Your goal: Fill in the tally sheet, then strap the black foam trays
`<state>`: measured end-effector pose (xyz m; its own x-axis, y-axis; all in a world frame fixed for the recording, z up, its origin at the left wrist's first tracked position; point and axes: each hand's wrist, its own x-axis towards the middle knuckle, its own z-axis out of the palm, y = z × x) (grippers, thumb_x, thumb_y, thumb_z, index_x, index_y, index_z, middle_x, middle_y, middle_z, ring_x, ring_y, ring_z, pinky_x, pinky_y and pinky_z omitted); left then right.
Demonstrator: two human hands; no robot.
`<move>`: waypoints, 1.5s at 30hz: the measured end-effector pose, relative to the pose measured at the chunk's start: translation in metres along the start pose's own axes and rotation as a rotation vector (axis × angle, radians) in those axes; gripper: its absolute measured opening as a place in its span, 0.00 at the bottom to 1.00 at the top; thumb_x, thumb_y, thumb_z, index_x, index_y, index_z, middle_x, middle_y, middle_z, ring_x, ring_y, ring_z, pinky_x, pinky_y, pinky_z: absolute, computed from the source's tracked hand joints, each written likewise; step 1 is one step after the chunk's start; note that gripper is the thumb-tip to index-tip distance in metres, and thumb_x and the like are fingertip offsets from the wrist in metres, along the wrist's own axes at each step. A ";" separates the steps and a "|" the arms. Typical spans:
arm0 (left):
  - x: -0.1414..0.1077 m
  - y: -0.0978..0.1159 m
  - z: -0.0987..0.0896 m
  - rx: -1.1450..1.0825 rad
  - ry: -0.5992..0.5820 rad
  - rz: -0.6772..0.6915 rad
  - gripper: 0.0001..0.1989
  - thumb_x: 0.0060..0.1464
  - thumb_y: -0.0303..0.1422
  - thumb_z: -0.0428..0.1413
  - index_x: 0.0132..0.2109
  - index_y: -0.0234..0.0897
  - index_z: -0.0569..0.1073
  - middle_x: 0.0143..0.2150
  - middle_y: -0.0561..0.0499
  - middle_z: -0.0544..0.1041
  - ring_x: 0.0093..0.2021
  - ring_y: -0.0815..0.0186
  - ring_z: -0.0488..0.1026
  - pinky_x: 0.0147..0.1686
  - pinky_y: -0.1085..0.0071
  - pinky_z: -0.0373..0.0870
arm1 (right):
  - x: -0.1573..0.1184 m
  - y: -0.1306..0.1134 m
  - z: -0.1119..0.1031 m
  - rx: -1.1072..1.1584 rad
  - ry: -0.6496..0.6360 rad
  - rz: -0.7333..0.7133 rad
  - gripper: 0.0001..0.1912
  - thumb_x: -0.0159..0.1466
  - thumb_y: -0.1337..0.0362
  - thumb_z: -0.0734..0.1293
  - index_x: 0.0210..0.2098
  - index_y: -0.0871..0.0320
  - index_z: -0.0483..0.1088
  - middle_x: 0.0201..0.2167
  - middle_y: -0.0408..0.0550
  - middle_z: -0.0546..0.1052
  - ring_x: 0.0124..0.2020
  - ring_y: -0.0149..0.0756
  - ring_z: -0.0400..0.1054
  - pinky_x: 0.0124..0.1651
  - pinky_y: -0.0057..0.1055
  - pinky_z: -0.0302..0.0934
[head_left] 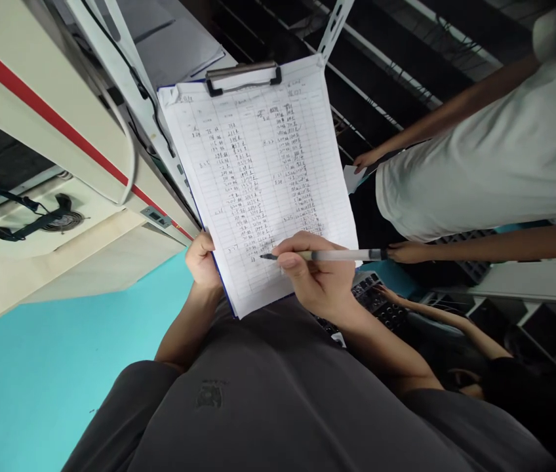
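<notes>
Blue clipboard (233, 307) edge sits clamped in the left hand's (202, 263) fingers; the right hand's (318, 275) fingers pinch a pen (339, 255) over ruled, handwritten sheets (248, 196).

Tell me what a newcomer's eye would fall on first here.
Likely the white, handwritten top sheet on the clipboard at centre, its edge held by the left hand, with the pen in the right hand pointing at its lower rows. Then perhaps the red stripe at upper left and the turquoise floor at lower left.
</notes>
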<state>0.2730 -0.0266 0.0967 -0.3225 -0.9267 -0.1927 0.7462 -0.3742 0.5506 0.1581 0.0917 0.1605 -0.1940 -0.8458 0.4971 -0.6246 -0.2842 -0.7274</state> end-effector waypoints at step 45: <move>-0.009 -0.005 0.000 0.072 0.100 0.094 0.11 0.43 0.30 0.54 0.21 0.36 0.58 0.22 0.52 0.63 0.25 0.71 0.62 0.27 0.76 0.65 | 0.004 -0.005 0.000 -0.073 -0.007 -0.134 0.04 0.69 0.69 0.67 0.36 0.62 0.73 0.29 0.45 0.76 0.29 0.23 0.68 0.30 0.22 0.61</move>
<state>0.2723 -0.0159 0.0953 -0.1913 -0.9576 -0.2155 0.7254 -0.2859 0.6262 0.1607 0.0896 0.1663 -0.1004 -0.8055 0.5840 -0.6982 -0.3611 -0.6181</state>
